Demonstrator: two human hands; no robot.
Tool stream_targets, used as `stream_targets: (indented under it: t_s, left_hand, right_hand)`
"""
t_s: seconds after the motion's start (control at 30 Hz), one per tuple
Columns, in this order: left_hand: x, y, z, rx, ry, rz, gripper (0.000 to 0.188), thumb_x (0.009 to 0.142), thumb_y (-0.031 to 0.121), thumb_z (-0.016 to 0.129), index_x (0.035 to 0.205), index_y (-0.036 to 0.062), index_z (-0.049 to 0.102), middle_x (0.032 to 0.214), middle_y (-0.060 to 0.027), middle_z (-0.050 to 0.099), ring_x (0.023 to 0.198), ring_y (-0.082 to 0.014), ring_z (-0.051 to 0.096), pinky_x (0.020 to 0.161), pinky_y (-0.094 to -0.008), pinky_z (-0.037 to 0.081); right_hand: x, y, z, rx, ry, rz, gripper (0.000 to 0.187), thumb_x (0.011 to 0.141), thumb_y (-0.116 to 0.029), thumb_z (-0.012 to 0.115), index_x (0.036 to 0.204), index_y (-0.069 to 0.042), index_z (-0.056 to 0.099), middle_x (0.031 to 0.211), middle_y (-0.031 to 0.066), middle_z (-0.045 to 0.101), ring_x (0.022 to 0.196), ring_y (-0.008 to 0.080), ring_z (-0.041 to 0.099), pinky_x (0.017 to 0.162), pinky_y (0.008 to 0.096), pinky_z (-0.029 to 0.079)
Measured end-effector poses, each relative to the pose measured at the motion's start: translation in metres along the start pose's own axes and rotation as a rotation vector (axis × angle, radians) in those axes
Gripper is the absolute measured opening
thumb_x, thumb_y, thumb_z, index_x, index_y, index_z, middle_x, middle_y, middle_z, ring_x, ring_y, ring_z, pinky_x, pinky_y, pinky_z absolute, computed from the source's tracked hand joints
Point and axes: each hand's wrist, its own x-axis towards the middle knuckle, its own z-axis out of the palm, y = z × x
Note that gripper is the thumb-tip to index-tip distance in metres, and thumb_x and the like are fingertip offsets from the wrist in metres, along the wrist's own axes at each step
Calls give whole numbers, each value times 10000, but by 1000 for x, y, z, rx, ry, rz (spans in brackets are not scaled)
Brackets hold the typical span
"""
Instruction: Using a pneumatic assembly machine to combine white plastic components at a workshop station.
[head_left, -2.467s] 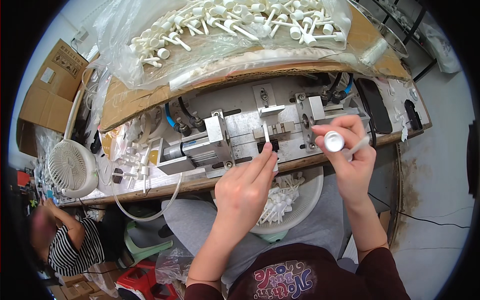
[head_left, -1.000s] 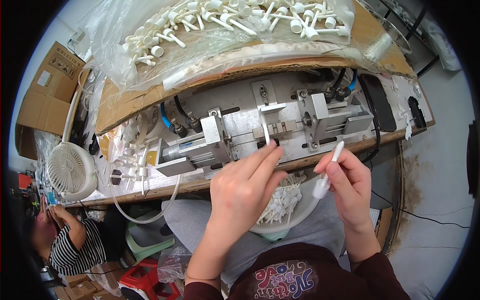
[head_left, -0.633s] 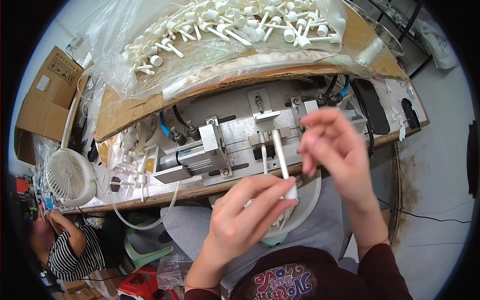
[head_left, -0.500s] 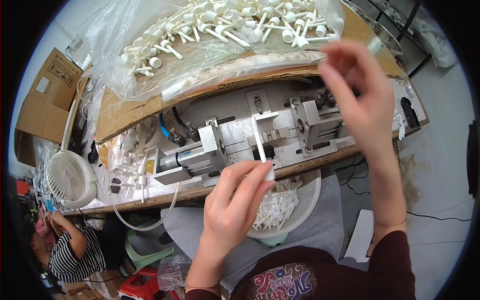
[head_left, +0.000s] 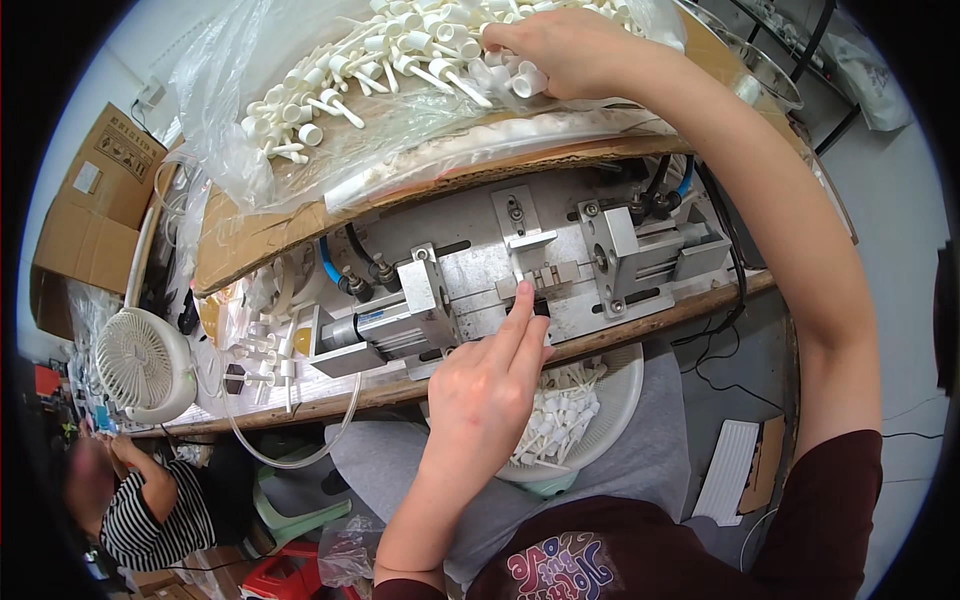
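My left hand (head_left: 487, 392) is over the front of the metal fixture, index and middle fingers stretched forward. Its index fingertip touches a white plastic stick (head_left: 517, 266) at the small slotted metal block (head_left: 545, 277); the stick's lower part is hidden by the fingers. My right hand (head_left: 575, 52) reaches across the bench into a pile of white plastic parts (head_left: 400, 45), each a small cup on a stem. Its fingertips are among the parts, partly hidden, and several translucent cups (head_left: 527, 80) show just below them. Whether it grips one cannot be seen.
Air cylinders flank the block at left (head_left: 390, 325) and right (head_left: 655, 250). A cardboard sheet (head_left: 250, 235) and plastic film lie under the pile. A basket (head_left: 625, 410) of white parts rests on my lap. A small fan (head_left: 145, 365) stands left; a person (head_left: 160, 505) sits beyond.
My left hand has brought the white stick forward to the block, its fingers now extended. My right hand has swung left and away from me, from above the right cylinder into the pile.
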Motion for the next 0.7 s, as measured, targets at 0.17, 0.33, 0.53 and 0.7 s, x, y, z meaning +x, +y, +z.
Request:
stream_targets:
  t_s: [0.17,0.33,0.53,0.7]
  left_hand:
    - [-2,1,3,-2,0,-17,223,840,127,775,1039,42,718,1294,-88,691,578,-202,631,564,-306,515]
    - [-4,-1,3,18,-1,-18,217,845,128,772,1039,47,720,1291,-84,693,562,-193,622,557,-302,510]
    - [-3,-1,2,16,-2,-13,212,849,127,768,1041,49,721,1290,-82,693,562,-196,626,559,-302,513]
    - [-6,-2,0,-84,-12,-30,217,840,114,775,1038,44,723,1284,-94,694,623,-206,673,592,-305,536]
  right_hand:
    - [-11,10,-3,96,22,27,436,806,-205,731,1222,-90,673,1074,198,712,1007,375,681,868,467,527]
    - [-26,-1,-21,158,9,41,384,772,-338,779,1005,-34,758,978,236,719,975,384,691,855,456,541]
    - [-13,-3,-37,91,-101,70,537,666,-364,881,926,80,726,940,293,711,945,400,696,862,458,548]
    - [-8,22,-12,444,175,89,575,629,-341,912,943,99,714,927,278,720,919,384,703,848,422,545]
